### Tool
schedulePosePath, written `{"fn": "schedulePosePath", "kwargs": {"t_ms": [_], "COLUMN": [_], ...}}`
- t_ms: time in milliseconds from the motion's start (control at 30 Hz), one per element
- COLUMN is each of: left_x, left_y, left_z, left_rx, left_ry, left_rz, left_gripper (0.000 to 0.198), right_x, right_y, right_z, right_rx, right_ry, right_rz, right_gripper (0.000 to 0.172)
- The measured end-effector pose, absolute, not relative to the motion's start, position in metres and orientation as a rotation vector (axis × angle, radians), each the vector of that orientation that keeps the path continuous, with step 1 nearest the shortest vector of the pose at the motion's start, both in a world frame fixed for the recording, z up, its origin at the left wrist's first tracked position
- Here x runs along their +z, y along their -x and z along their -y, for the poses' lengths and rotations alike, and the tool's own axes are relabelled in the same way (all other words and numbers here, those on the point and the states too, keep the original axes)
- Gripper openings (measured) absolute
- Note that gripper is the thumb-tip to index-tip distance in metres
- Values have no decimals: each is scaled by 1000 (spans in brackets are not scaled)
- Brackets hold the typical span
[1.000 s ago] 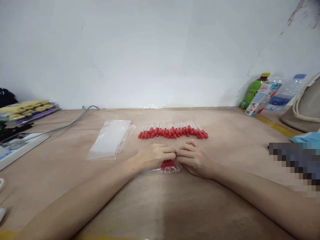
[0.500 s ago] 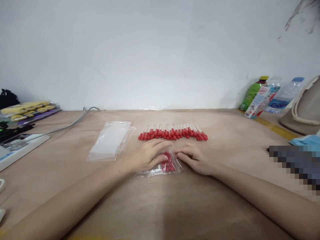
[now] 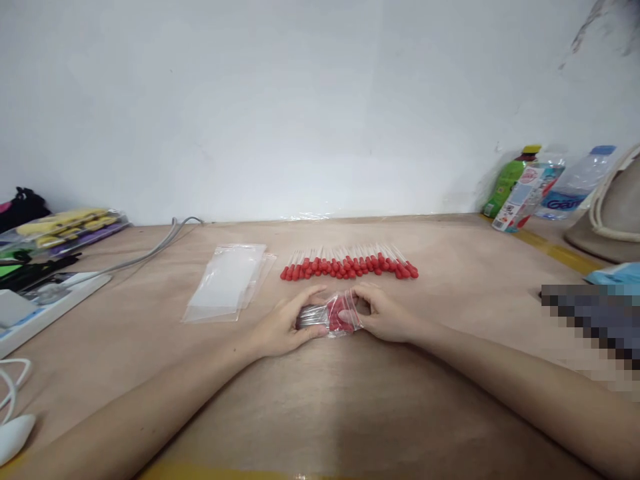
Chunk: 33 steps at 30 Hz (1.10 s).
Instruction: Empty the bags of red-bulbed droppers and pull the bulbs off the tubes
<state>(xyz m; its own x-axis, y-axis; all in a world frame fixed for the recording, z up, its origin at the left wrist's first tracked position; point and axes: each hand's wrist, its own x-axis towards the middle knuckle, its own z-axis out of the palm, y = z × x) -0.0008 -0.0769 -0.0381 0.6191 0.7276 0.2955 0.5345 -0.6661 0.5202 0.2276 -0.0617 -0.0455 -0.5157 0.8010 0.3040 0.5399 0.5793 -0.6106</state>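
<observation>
A clear zip bag (image 3: 336, 329) with several red-bulbed glass droppers (image 3: 314, 316) in it lies between my hands in the middle of the table. My left hand (image 3: 286, 323) is curled round the bag's left end, where the clear stems lie, thumb in front and fingers behind. At the right, by the zip edge and the red bulbs, my right hand (image 3: 383, 313) grips the bag with its thumb over the film. Just behind my hands runs a row of more droppers (image 3: 350, 265), red bulbs towards me and thin clear stems pointing to the wall.
Flat clear bags (image 3: 225, 283) lie left of the dropper row. Further left are a grey cable (image 3: 150, 252), a white power strip (image 3: 75, 293) and yellow packs (image 3: 75, 223). Bottles (image 3: 515, 177), a carton (image 3: 527, 197), a beige bag (image 3: 607, 220) and a blurred-out dark object (image 3: 595, 320) occupy the right.
My left hand has moved from lying over the bag to gripping its left end, baring the stems. My right hand has closed further over the zip end. The view has shifted slightly.
</observation>
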Motion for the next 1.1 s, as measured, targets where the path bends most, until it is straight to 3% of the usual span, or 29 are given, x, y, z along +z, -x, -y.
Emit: {"fn": "schedulePosePath", "kwargs": {"t_ms": [233,467,633,900,1100], "left_x": [-36,-36,-33,-31,-32], "left_y": [-2,-3,-2,-2,-1], "left_z": [77,77,78,79,79], "left_rx": [689,671,613,612,614], "left_ry": [-2482,-2468,-2435,-2412,-2404], "left_rz": [-1032,-1067,-1129,-1140,-1164], "left_gripper": [45,44,47,47,47], "right_x": [-37,-40,-39,-30,-26], "right_y": [-230,-224,-229,-238,-239], "right_z": [65,64,59,54,50], "right_rx": [659,570,881,1697,1678], "right_ry": [881,804,971,1100,1119], "right_rz": [2291,2254,2057,1351,1207], "right_gripper": [36,17,12,6,8]}}
